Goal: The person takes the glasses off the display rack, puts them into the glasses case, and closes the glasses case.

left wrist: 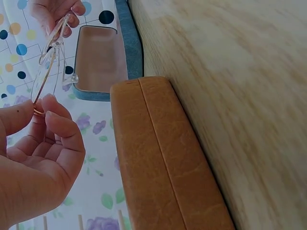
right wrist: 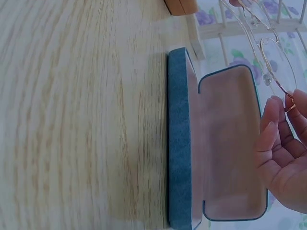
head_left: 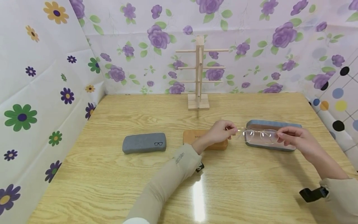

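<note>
A pair of thin gold-rimmed eyeglasses [head_left: 255,135] is held up between both hands, overlapping the blue glasses case [head_left: 271,148] in the head view. My left hand [head_left: 221,132] pinches the frame at its left end between thumb and fingertips. At the other end, my right hand [head_left: 297,139] pinches it the same way. The blue case lies open, its pinkish lining [right wrist: 230,143] showing in the right wrist view. Beneath my left wrist is a closed orange-brown glasses case [left wrist: 153,143], partly hidden by the hand in the head view.
A closed grey glasses case [head_left: 144,143] with a small glasses print lies to the left. Toward the back of the wooden table [head_left: 112,186] stands a wooden rack [head_left: 199,71] with several pegs. Flower-patterned sheets [head_left: 134,18] hang behind the table and at its left.
</note>
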{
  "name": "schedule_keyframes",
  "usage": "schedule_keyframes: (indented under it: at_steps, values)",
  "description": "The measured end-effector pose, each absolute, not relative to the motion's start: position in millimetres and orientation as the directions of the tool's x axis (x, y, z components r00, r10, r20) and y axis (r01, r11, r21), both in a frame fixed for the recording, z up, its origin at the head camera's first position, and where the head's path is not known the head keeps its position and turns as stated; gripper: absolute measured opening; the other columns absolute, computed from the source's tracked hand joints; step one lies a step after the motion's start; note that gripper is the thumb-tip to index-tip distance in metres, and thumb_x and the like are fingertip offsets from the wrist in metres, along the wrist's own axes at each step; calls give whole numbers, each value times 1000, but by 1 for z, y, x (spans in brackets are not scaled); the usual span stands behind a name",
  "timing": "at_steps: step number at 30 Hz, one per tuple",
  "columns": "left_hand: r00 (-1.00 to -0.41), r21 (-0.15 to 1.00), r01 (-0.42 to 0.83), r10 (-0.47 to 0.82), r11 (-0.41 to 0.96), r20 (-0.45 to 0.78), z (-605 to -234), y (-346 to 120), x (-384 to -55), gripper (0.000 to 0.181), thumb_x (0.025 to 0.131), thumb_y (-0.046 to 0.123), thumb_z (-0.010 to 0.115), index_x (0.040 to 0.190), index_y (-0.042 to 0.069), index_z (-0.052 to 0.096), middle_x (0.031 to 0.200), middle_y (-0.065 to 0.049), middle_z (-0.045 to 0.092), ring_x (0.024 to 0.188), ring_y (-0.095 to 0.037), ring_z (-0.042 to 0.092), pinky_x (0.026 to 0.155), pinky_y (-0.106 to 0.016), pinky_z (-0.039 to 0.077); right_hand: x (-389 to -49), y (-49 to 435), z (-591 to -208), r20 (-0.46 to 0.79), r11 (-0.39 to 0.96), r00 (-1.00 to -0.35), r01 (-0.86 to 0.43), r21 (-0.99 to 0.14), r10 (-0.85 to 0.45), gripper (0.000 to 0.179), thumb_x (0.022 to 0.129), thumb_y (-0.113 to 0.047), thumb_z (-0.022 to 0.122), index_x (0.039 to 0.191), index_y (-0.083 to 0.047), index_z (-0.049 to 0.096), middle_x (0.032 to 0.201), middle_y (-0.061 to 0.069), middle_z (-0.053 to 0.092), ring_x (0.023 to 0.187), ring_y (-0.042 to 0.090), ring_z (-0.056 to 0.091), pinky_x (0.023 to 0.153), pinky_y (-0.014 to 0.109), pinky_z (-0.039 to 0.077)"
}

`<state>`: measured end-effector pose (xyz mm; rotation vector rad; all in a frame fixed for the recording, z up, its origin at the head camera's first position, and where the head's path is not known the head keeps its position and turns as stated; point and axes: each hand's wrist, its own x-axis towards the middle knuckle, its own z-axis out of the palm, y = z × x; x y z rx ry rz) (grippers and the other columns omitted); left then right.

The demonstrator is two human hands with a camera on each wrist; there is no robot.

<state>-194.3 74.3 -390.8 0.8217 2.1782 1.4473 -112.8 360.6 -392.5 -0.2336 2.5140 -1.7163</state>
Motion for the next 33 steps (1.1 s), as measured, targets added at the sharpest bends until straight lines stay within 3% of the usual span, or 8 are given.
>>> schedule_keyframes:
  at_steps: [4, 11, 20, 27, 33]
  values:
    - [-746, 918, 258, 666, 299, -8, -393, 79, -196, 17, 93, 11, 53, 88, -2, 64, 80, -11, 61, 61, -13, 57, 53, -19, 47, -112, 364, -393, 5, 376, -987, -66, -924, -161, 19, 94, -12, 51, 102, 1, 61, 83, -2, 64, 75, 10, 58, 62, 24, 48]
    - [-760, 897, 286, 649, 336, -1, -395, 89, -198, 17, 92, 12, 55, 91, -1, 65, 72, 0, 56, 58, -8, 54, 52, -17, 45, -112, 371, -395, -41, 414, -994, -4, -910, -100, 20, 93, -16, 53, 103, -2, 63, 80, -3, 63, 72, 10, 57, 60, 25, 48]
    - [-808, 885, 273, 590, 377, -2, -396, 102, -199, 18, 90, 13, 58, 93, -2, 68, 80, -11, 64, 56, -7, 54, 50, -17, 44, -114, 379, -399, -68, 339, -997, 49, -940, -44, 16, 91, -14, 57, 99, -5, 68, 76, -1, 63, 67, 13, 57, 57, 25, 48]
    - [-833, 880, 264, 553, 396, 1, -399, 110, -201, 15, 89, 12, 60, 89, -1, 69, 67, 3, 58, 54, -4, 51, 49, -16, 43, -115, 384, -399, -90, 278, -996, 80, -957, -23, 15, 90, -14, 57, 97, -11, 71, 79, -5, 65, 71, 8, 59, 60, 23, 49]
    - [-856, 851, 254, 517, 460, -25, -400, 119, -201, 14, 87, 14, 62, 83, 4, 71, 66, 6, 58, 58, -4, 47, 51, -15, 40, -117, 390, -401, -142, 274, -990, 137, -952, 2, 15, 90, -17, 58, 96, -16, 72, 84, -11, 65, 74, 5, 60, 63, 20, 50]
